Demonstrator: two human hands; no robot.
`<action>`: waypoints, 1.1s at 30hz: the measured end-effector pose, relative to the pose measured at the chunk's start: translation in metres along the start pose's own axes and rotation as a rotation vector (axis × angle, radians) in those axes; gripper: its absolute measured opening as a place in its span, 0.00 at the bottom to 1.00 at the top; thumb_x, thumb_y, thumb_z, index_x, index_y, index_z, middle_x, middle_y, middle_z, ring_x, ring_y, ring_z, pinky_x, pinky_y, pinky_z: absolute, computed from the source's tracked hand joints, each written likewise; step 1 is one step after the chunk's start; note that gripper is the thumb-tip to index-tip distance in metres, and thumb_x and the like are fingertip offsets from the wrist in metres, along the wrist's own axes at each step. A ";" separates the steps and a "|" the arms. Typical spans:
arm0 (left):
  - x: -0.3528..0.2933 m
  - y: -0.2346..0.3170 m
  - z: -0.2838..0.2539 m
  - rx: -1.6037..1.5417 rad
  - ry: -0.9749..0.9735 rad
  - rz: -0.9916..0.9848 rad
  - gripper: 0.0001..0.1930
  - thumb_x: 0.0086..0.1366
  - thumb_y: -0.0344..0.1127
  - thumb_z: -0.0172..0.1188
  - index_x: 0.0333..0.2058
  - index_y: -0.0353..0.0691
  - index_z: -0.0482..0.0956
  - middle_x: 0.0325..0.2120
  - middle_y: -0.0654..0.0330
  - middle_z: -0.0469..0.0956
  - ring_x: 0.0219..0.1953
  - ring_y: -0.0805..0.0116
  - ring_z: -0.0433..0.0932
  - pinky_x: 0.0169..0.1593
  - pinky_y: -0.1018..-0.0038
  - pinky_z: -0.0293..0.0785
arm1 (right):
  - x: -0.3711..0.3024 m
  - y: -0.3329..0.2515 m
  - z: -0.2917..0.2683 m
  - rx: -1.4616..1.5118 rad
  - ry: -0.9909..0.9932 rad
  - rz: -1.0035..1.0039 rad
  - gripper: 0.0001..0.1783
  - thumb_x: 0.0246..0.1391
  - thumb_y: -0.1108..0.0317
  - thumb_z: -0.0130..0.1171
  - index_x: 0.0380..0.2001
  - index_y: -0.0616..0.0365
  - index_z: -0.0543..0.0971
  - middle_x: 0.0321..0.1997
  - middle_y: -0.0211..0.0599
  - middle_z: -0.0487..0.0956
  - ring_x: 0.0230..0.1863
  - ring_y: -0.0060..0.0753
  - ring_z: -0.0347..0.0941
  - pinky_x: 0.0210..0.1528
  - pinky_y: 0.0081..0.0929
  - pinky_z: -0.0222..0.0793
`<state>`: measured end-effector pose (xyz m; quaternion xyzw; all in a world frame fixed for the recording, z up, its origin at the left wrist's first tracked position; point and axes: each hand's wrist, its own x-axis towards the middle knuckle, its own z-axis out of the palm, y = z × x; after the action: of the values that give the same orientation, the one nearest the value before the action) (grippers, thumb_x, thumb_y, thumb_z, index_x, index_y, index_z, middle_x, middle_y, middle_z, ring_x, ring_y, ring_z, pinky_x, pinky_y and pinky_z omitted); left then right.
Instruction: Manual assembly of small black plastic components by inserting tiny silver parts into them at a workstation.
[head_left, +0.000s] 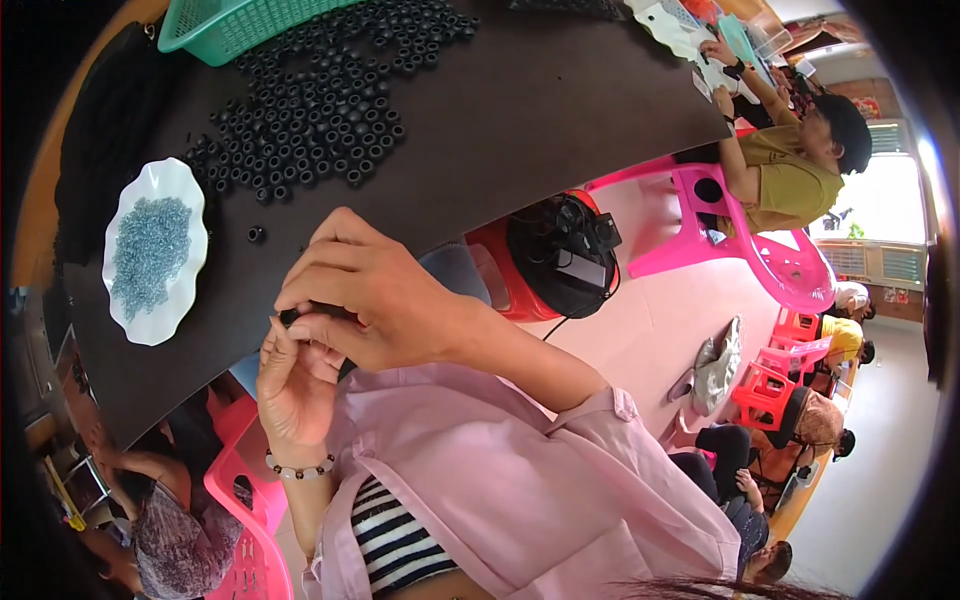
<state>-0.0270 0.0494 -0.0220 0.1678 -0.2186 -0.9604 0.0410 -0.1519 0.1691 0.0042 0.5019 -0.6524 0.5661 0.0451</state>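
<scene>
My left hand (302, 395), with a beaded bracelet at its wrist, is closed in a pinch at the near table edge. Against its fingertips my right hand (375, 295) is closed too, its curled fingers partly covering what is between them. Both hold a small black piece (289, 316), which resembles the loose ones on the table. Beyond the hands spreads a pile of small black hollow pieces (310, 130), round with open ends. One single black piece (256, 234) lies apart, nearer my hands. To the left, a white wavy-rimmed dish (195, 245) holds tiny clear bluish beads (150, 255).
A green plastic basket (215, 45) stands at the far edge of the dark table (520, 130). Dark cloth (110, 130) lies at far left. A red stool (500, 265) bears a black bag and cables. A person in an olive shirt (795, 185) works at far right on a pink chair.
</scene>
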 end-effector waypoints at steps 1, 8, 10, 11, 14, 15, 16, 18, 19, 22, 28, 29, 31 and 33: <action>0.001 -0.001 -0.001 -0.008 0.004 0.002 0.13 0.66 0.38 0.54 0.46 0.40 0.73 0.44 0.62 0.74 0.47 0.67 0.74 0.49 0.69 0.69 | -0.001 0.001 -0.001 0.001 -0.005 0.000 0.10 0.39 0.72 0.64 0.29 0.54 0.79 0.31 0.25 0.77 0.36 0.35 0.65 0.38 0.27 0.65; -0.006 0.008 0.009 0.107 0.005 0.070 0.08 0.62 0.35 0.58 0.38 0.40 0.73 0.42 0.61 0.75 0.43 0.69 0.75 0.46 0.69 0.72 | 0.012 -0.001 0.004 0.047 -0.062 -0.005 0.14 0.37 0.71 0.65 0.32 0.54 0.79 0.34 0.28 0.78 0.37 0.36 0.67 0.41 0.29 0.65; 0.002 0.005 0.006 0.097 0.066 0.004 0.06 0.61 0.34 0.59 0.33 0.40 0.72 0.39 0.61 0.75 0.36 0.72 0.75 0.41 0.73 0.72 | 0.015 -0.002 -0.008 -0.011 -0.106 0.041 0.16 0.35 0.71 0.65 0.33 0.54 0.80 0.35 0.30 0.79 0.38 0.36 0.68 0.43 0.30 0.65; 0.007 0.002 0.004 0.121 -0.020 0.014 0.06 0.62 0.35 0.58 0.31 0.39 0.73 0.37 0.62 0.76 0.34 0.75 0.74 0.39 0.76 0.71 | 0.014 -0.001 -0.012 -0.052 -0.105 0.038 0.17 0.34 0.72 0.66 0.34 0.54 0.81 0.36 0.31 0.79 0.39 0.37 0.69 0.44 0.30 0.64; 0.007 -0.002 0.014 0.039 0.031 -0.014 0.10 0.65 0.38 0.56 0.38 0.38 0.77 0.39 0.62 0.77 0.32 0.79 0.72 0.39 0.79 0.69 | 0.012 -0.003 -0.015 -0.047 -0.141 0.048 0.19 0.34 0.72 0.67 0.36 0.54 0.81 0.38 0.31 0.79 0.40 0.36 0.68 0.44 0.29 0.64; 0.006 -0.002 0.012 0.044 0.028 -0.027 0.11 0.65 0.39 0.56 0.40 0.38 0.77 0.40 0.63 0.77 0.32 0.79 0.71 0.39 0.81 0.69 | 0.011 -0.004 -0.014 -0.040 -0.146 0.079 0.19 0.33 0.72 0.67 0.36 0.55 0.81 0.38 0.31 0.79 0.40 0.36 0.68 0.44 0.29 0.64; 0.004 0.001 0.011 0.049 0.040 -0.005 0.11 0.65 0.39 0.56 0.40 0.38 0.77 0.40 0.63 0.77 0.32 0.79 0.71 0.39 0.81 0.69 | 0.011 -0.005 -0.011 -0.039 -0.150 0.111 0.20 0.33 0.72 0.68 0.36 0.55 0.81 0.38 0.31 0.79 0.40 0.36 0.67 0.44 0.28 0.64; 0.002 0.001 0.011 0.057 0.024 -0.013 0.12 0.65 0.39 0.55 0.42 0.38 0.77 0.39 0.64 0.77 0.32 0.81 0.71 0.38 0.83 0.69 | 0.011 -0.008 -0.009 -0.026 -0.164 0.105 0.19 0.33 0.72 0.68 0.36 0.56 0.81 0.38 0.30 0.79 0.39 0.35 0.67 0.44 0.28 0.64; 0.001 0.001 0.011 0.056 0.025 -0.005 0.12 0.65 0.39 0.55 0.42 0.38 0.77 0.39 0.64 0.77 0.32 0.81 0.71 0.38 0.83 0.69 | 0.011 -0.009 -0.007 -0.025 -0.170 0.110 0.19 0.33 0.72 0.69 0.35 0.56 0.81 0.38 0.30 0.79 0.39 0.35 0.66 0.44 0.27 0.64; 0.000 0.002 0.008 0.077 0.005 0.002 0.12 0.65 0.38 0.55 0.42 0.37 0.77 0.38 0.64 0.77 0.31 0.82 0.71 0.38 0.84 0.69 | 0.011 -0.011 -0.005 -0.007 -0.184 0.115 0.18 0.34 0.74 0.68 0.35 0.55 0.81 0.37 0.30 0.79 0.38 0.33 0.66 0.43 0.27 0.63; 0.002 0.002 -0.001 0.134 -0.049 0.002 0.12 0.66 0.38 0.53 0.42 0.36 0.75 0.34 0.60 0.78 0.37 0.72 0.76 0.42 0.74 0.70 | 0.015 -0.014 -0.003 -0.002 -0.200 0.113 0.16 0.35 0.75 0.67 0.33 0.56 0.81 0.37 0.29 0.80 0.37 0.32 0.66 0.41 0.26 0.63; 0.002 0.002 0.001 0.124 -0.046 0.007 0.12 0.66 0.37 0.54 0.43 0.37 0.76 0.34 0.64 0.77 0.34 0.77 0.73 0.40 0.79 0.69 | 0.014 -0.014 -0.004 -0.005 -0.201 0.110 0.16 0.35 0.75 0.67 0.33 0.56 0.81 0.37 0.29 0.80 0.37 0.32 0.66 0.41 0.26 0.63; 0.002 0.002 0.002 0.114 -0.047 0.016 0.12 0.65 0.37 0.55 0.44 0.38 0.77 0.34 0.68 0.77 0.30 0.82 0.71 0.37 0.84 0.69 | 0.014 -0.013 -0.004 -0.015 -0.206 0.094 0.15 0.35 0.75 0.67 0.33 0.56 0.81 0.37 0.29 0.80 0.37 0.32 0.66 0.41 0.26 0.63; 0.003 0.002 0.003 0.111 -0.047 0.003 0.12 0.66 0.37 0.55 0.43 0.38 0.77 0.34 0.68 0.76 0.30 0.82 0.70 0.37 0.84 0.68 | 0.015 -0.014 -0.005 -0.014 -0.214 0.094 0.15 0.35 0.75 0.67 0.33 0.56 0.81 0.37 0.30 0.80 0.37 0.32 0.66 0.42 0.26 0.64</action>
<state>-0.0306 0.0484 -0.0195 0.1469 -0.2728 -0.9504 0.0281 -0.1519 0.1660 0.0245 0.5279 -0.6804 0.5061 -0.0481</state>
